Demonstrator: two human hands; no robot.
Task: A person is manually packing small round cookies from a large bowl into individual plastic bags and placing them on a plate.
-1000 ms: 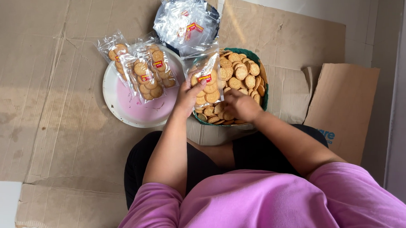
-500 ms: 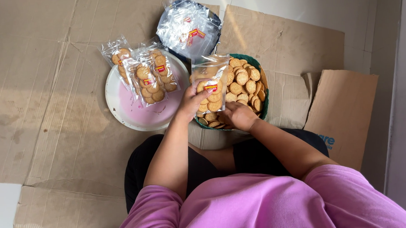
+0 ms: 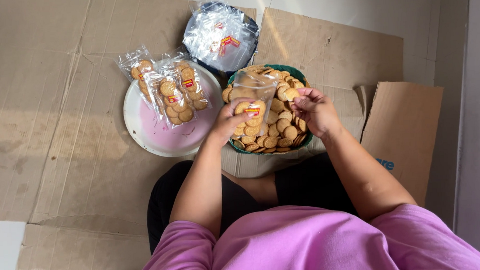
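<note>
Bag [image 3: 252, 105]: clear, part full of biscuits, upright over bowl's left half.
L hand [image 3: 229, 121]: clamped on bag's lower part.
R hand [image 3: 315, 110]: pinching one biscuit [image 3: 291, 94], just right of bag.
Bowl [image 3: 298, 73]: green, heaped w/ loose biscuits.
Plate [image 3: 159, 141]: left of bowl, three filled packs [image 3: 169, 89].
Empties [image 3: 220, 36]: pile of clear bags, beyond bowl.

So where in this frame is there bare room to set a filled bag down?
The near part of the white plate is bare, below the filled bags. Open cardboard lies left of the plate, and more right of the green bowl. It is crowded at the bowl, where the left hand holds a clear bag and the right hand holds a biscuit.
</note>
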